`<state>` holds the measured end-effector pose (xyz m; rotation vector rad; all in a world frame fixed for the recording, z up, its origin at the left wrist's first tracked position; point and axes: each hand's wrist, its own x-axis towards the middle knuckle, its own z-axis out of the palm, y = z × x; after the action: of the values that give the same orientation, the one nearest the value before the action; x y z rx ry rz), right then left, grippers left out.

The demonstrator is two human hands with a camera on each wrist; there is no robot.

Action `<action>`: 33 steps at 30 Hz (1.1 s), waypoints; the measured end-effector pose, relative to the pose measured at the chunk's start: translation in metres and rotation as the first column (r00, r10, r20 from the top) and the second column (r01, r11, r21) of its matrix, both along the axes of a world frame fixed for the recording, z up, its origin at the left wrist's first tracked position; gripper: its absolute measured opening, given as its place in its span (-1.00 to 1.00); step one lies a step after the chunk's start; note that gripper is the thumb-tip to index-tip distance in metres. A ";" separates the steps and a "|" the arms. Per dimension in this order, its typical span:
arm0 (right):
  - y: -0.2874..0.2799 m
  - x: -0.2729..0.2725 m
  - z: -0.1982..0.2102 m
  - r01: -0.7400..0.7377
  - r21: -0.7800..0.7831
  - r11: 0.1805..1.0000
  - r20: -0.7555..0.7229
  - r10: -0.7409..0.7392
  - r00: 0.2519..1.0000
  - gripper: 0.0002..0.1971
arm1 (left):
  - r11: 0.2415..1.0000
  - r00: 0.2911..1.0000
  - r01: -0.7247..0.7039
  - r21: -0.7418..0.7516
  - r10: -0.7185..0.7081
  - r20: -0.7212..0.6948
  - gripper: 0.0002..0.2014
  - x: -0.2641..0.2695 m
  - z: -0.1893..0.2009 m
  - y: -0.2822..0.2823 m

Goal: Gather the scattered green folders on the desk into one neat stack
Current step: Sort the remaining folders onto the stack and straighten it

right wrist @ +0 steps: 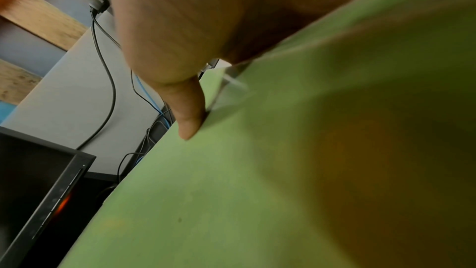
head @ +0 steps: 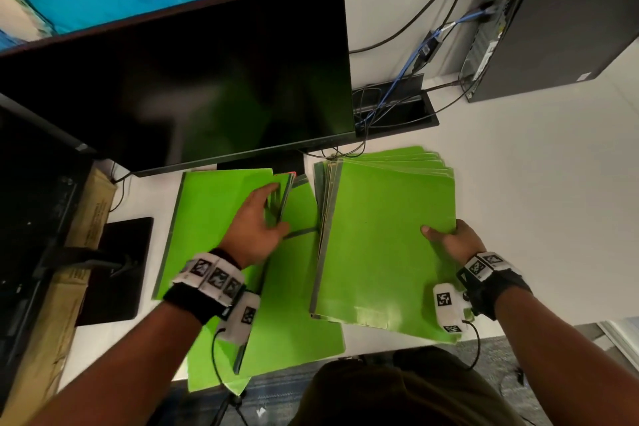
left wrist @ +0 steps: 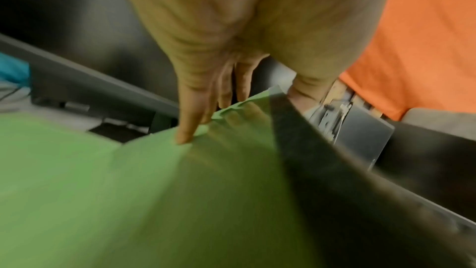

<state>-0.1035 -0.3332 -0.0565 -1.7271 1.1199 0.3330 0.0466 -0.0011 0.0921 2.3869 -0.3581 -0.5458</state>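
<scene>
A fanned stack of green folders [head: 383, 235] lies on the right half of the white desk [head: 518, 201]. My right hand [head: 449, 240] grips its right edge, thumb on top [right wrist: 188, 113], fingers hidden beneath. To the left lie more green folders [head: 204, 225], overlapping, one jutting over the desk's front edge [head: 287, 339]. My left hand [head: 259, 218] holds the lifted edge of a folder there [left wrist: 231, 125], fingers on top and thumb at its near side. That folder stands tilted up by the monitor's base.
A dark monitor [head: 179, 79] stands right behind the left folders. A second monitor's black base [head: 121, 270] sits at the left. A computer tower [head: 553, 17] and cables [head: 397, 104] occupy the back right. Bare desk lies right of the stack.
</scene>
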 end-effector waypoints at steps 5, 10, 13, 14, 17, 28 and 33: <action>0.006 0.003 0.001 0.024 -0.049 0.999 -0.027 -0.025 0.999 -0.25 | 0.980 0.991 0.021 -0.196 0.005 0.133 -0.51 0.018 0.066 0.019; 0.009 0.004 0.001 0.039 -0.065 0.997 -0.033 -0.041 0.999 -0.21 | 0.998 0.935 0.047 -0.045 -0.028 0.353 -0.59 0.043 0.097 0.054; 0.008 0.004 0.000 0.038 -0.063 0.997 -0.032 -0.040 0.999 -0.18 | 1.000 0.940 -0.016 -0.018 0.021 0.342 -0.67 0.059 0.096 0.087; 0.009 0.004 0.000 0.040 -0.064 0.997 -0.034 -0.042 0.999 -0.18 | 0.998 0.954 -0.035 -0.059 0.051 0.297 -0.67 0.062 0.093 0.097; 0.009 0.004 0.002 0.046 -0.071 0.996 -0.040 -0.049 0.998 -0.26 | 0.984 0.978 -0.035 -0.173 0.069 0.195 -0.64 0.069 0.087 0.115; 0.012 0.005 0.011 0.058 -0.079 0.995 -0.014 -0.059 0.998 -0.40 | 0.985 0.983 0.137 -0.103 -0.123 0.135 -0.51 0.096 0.078 0.111; 0.013 0.004 0.012 0.065 -0.082 0.994 -0.017 -0.067 0.998 -0.39 | 0.939 0.930 0.340 0.049 -0.343 0.130 -0.54 0.098 0.064 0.094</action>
<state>-0.0993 -0.3205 -0.0441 -1.7571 1.2169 0.2667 0.1443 0.0925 0.1564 2.4054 -0.8449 -0.5429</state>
